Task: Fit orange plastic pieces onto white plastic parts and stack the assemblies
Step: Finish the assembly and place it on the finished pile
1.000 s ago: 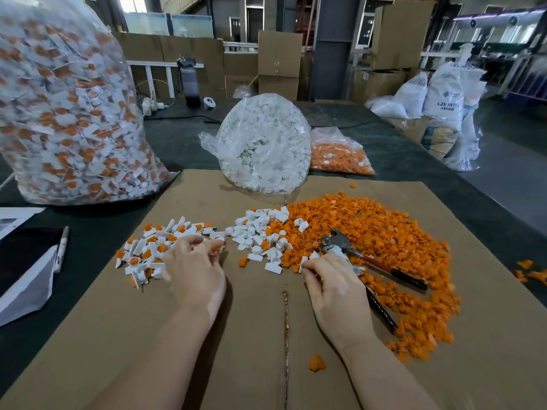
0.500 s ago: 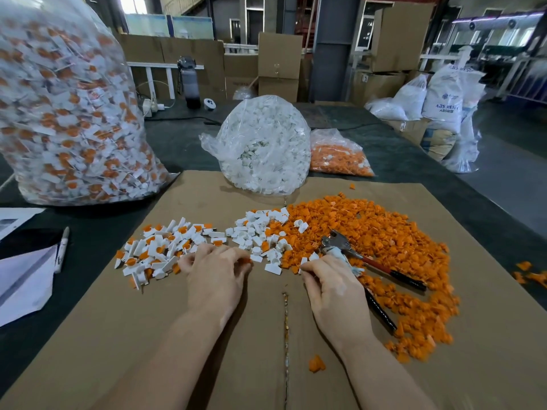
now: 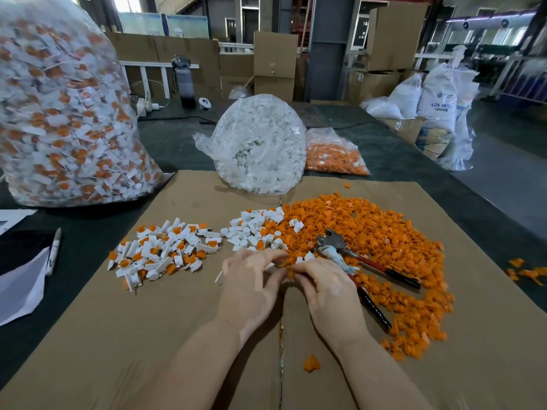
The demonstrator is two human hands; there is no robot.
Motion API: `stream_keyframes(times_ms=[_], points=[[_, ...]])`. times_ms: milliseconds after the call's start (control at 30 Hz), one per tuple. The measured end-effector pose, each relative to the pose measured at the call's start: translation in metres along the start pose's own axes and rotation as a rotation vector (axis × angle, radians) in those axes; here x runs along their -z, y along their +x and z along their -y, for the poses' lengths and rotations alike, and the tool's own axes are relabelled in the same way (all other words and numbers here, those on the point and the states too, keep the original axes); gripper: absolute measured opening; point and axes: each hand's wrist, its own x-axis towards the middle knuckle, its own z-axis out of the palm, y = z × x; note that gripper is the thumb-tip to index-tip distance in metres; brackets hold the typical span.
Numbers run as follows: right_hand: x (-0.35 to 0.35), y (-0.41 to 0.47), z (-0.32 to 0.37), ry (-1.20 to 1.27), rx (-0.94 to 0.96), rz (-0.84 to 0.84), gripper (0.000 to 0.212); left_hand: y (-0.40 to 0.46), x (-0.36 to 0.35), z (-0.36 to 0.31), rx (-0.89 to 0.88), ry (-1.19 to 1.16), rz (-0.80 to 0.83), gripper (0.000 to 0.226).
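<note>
A wide heap of orange pieces (image 3: 381, 241) covers the right half of the cardboard sheet (image 3: 142, 327). Loose white parts (image 3: 251, 229) lie at the heap's left edge. Further left is a pile of finished white-and-orange assemblies (image 3: 165, 250). My left hand (image 3: 251, 288) and my right hand (image 3: 328, 291) meet at the near edge of the piles, fingertips together. The left pinches a white part (image 3: 270, 267). The right's curled fingers pinch something small; an orange piece, as far as I can tell, mostly hidden.
Red-and-black-handled pliers (image 3: 364, 261) lie on the orange heap beside my right hand. Bags stand behind: assemblies (image 3: 65, 113) at left, white parts (image 3: 260, 146) in the middle, orange pieces (image 3: 334, 155) beyond. A marker (image 3: 54, 250) and papers lie at left. One orange piece (image 3: 311, 363) lies near.
My left hand moved right from the assemblies pile, past the white parts, to meet my right hand. The right hand barely shifted.
</note>
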Motion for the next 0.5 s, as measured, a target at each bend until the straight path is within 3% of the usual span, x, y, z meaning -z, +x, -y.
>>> stream_keyframes(times_ms=[133, 333, 500], points=[[-0.0007, 0.0001, 0.0003, -0.040, -0.021, -0.043, 0.013, 0.0076, -0.0057, 0.0041, 0.134, 0.317, 0.011, 0.030], [-0.0012, -0.0008, -0.0003, -0.056, -0.030, -0.070, 0.012, 0.0088, -0.0064, 0.0042, 0.110, 0.380, 0.069, 0.015], [-0.0014, -0.0004, 0.0007, -0.086, -0.017, -0.081, 0.013, 0.0083, -0.0041, 0.0037, 0.105, 0.308, 0.091, 0.029]])
